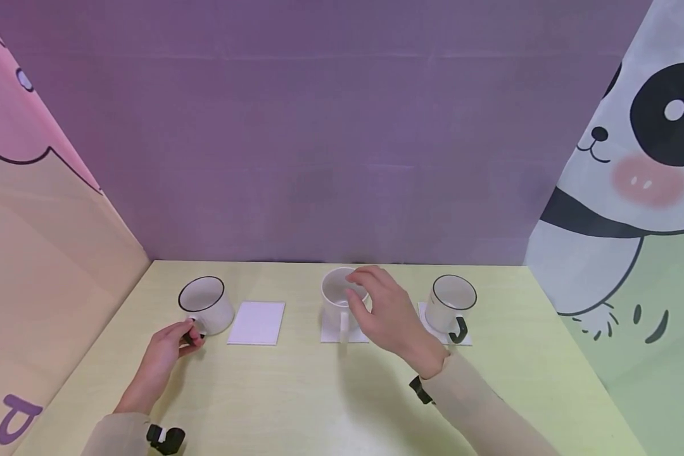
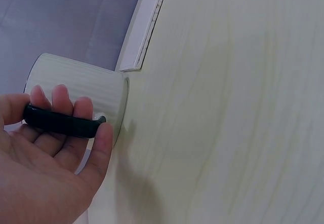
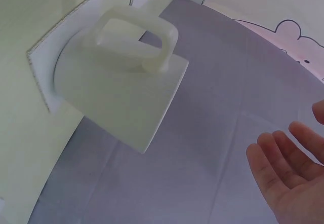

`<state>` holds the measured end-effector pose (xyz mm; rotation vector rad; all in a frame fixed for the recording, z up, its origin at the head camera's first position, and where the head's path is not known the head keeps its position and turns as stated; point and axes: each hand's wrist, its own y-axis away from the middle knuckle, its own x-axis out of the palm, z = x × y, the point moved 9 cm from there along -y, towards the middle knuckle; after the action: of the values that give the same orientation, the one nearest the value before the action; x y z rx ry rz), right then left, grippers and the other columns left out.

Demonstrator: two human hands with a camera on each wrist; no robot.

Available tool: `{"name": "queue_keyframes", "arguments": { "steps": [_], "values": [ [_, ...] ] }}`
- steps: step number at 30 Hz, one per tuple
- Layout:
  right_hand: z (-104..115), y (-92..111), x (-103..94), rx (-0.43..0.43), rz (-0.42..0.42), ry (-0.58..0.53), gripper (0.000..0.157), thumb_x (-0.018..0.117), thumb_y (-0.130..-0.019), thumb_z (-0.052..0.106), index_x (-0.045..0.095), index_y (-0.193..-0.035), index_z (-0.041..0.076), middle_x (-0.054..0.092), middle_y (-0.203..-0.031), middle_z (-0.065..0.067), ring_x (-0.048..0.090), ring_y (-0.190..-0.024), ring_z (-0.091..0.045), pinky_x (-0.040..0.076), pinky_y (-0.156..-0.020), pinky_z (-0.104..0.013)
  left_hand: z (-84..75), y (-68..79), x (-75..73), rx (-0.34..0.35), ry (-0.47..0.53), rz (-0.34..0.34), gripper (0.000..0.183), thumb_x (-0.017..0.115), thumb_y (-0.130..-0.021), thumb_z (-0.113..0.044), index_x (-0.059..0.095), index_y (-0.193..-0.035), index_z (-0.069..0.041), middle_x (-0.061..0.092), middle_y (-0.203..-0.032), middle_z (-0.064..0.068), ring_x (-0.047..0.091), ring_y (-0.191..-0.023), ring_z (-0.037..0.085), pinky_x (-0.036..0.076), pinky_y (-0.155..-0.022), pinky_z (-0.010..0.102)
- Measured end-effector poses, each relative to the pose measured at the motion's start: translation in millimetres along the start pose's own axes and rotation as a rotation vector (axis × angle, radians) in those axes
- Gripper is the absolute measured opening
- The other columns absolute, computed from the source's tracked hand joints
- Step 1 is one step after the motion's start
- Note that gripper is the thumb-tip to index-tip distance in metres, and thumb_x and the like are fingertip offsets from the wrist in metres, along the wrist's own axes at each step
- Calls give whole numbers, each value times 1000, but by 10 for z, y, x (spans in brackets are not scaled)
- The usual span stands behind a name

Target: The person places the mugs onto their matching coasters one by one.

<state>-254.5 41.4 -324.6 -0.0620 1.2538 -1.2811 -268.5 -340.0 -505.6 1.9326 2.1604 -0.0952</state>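
At the left of the table, my left hand point(image 1: 171, 348) curls its fingers round the black handle point(image 2: 61, 121) of a white mug with a dark rim point(image 1: 208, 310). The left wrist view shows ribbed sides on this mug, with its base at the table. In the middle, a plain white mug point(image 1: 336, 304) stands upright on a white square coaster point(image 1: 327, 334), its white handle point(image 3: 169, 34) toward me. My right hand point(image 1: 390, 313) hovers by that mug's rim with fingers loosely bent, and the right wrist view shows a gap between hand and mug.
Between these two mugs lies a bare white coaster point(image 1: 256, 323). To the right, another white mug with a dark rim and black handle point(image 1: 450, 304) stands on a coaster point(image 1: 465, 339). A purple cloth point(image 1: 330, 158) rises behind the table, with printed cloths at both sides.
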Motion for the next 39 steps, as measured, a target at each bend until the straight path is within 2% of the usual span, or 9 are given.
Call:
{"name": "queue_keyframes", "arguments": {
  "steps": [10, 16, 23, 28, 35, 39],
  "values": [
    [109, -82, 251, -5, 13, -51, 22, 63, -97, 14, 70, -115, 3, 65, -118, -5, 61, -114, -20, 55, -89, -37, 14, 13, 5, -31, -25, 5, 43, 30, -113, -24, 56, -103, 9, 57, -92, 3, 62, -88, 7, 53, -81, 17],
    [164, -154, 366, 8, 27, -39, 26, 63, -98, 17, 70, -118, 4, 65, -122, -6, 61, -116, -23, 53, -95, -40, 34, 4, -6, -45, -31, 4, 44, 30, -113, -25, 55, -104, 9, 57, -93, 3, 61, -88, 6, 53, -81, 16],
    [182, -237, 527, 4, 66, -58, 27, 62, -98, 17, 69, -118, 1, 66, -120, -9, 64, -106, -23, 50, -96, -39, 52, -1, -2, -50, -37, 7, 44, 29, -113, -27, 56, -104, 7, 57, -94, 3, 61, -89, 7, 52, -81, 16],
    [182, -278, 657, 29, 106, -74, 27, 60, -99, 18, 68, -119, 2, 64, -121, -8, 62, -111, -23, 51, -95, -37, 52, -2, -2, -50, -30, 4, 44, 30, -113, -27, 56, -103, 7, 57, -93, 2, 61, -89, 8, 52, -82, 16],
    [217, -331, 836, 23, 160, -22, 26, 59, -100, 20, 69, -118, 3, 65, -120, -7, 60, -115, -23, 49, -100, -33, 61, 1, 0, -41, -42, 8, 46, 29, -113, -28, 55, -107, 9, 56, -95, 3, 61, -90, 6, 52, -82, 15],
    [221, -359, 958, 50, 189, 12, 28, 57, -101, 22, 69, -119, 5, 64, -122, -5, 60, -116, -23, 50, -98, -33, 52, 4, -2, -39, -50, 8, 48, 28, -113, -30, 55, -109, 10, 56, -96, 3, 61, -91, 6, 51, -83, 15]
  ]
}}
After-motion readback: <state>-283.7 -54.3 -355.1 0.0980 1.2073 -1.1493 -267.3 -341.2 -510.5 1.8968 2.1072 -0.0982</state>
